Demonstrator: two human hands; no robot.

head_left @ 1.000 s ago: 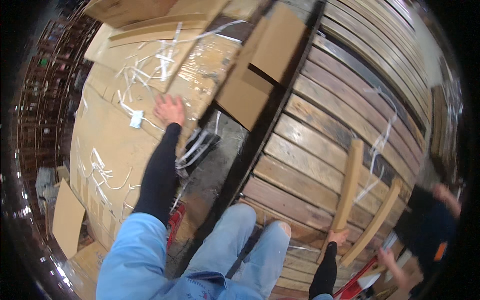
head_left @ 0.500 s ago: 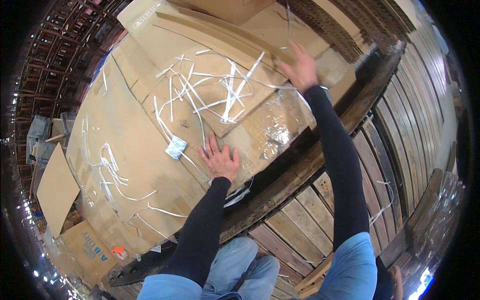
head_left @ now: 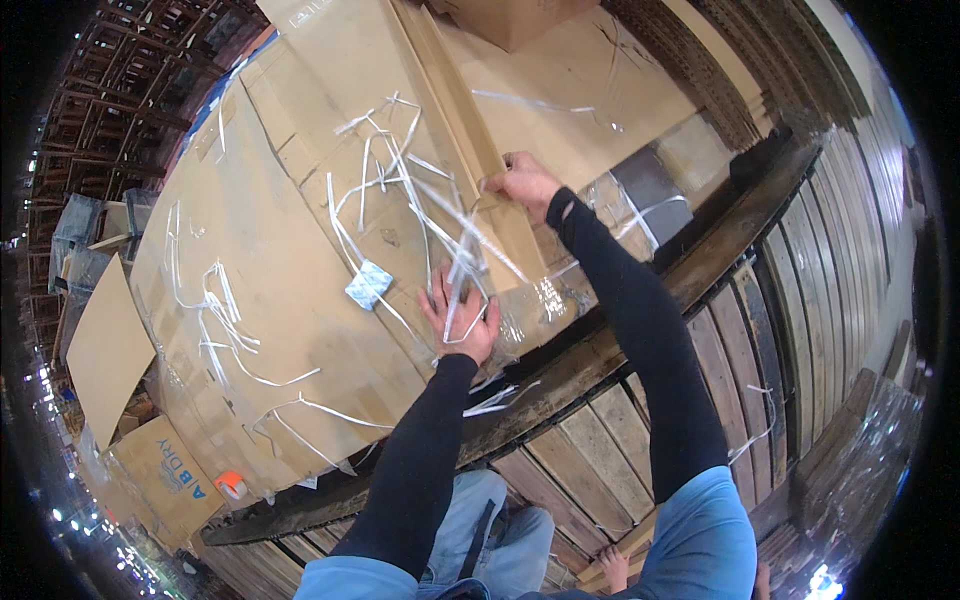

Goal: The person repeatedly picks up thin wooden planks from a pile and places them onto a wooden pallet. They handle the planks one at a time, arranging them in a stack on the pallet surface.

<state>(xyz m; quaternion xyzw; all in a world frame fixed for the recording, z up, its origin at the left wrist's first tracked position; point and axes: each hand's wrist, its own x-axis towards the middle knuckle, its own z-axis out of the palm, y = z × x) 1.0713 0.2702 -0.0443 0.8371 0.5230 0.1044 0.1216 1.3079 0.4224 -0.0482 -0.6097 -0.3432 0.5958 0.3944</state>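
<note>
My right hand (head_left: 530, 187) is closed on the edge of a long folded cardboard piece (head_left: 478, 130), which stands partly raised on the cardboard-covered surface (head_left: 290, 330). Fingers spread, my left hand (head_left: 465, 325) lies on that surface left of the piece's near end. Tangled white plastic straps (head_left: 400, 165) lie between the piece and the middle of the surface, and some cross over my left hand. Beside that hand sits a small pale blue-and-white packet (head_left: 369, 285).
More white straps (head_left: 225, 315) lie on the left. An orange-and-white roll (head_left: 231, 484) rests near the lower left edge. A brown box (head_left: 515, 22) stands at the back, with stacked cardboard (head_left: 700, 70) to its right. Another person's hand (head_left: 613, 565) shows near the wooden slats (head_left: 590, 450).
My right hand has moved left and nearer and closed on the folded cardboard piece, which has swung leftward, uncovering cardboard behind it. The straps have shifted left and nearer, over my left hand.
</note>
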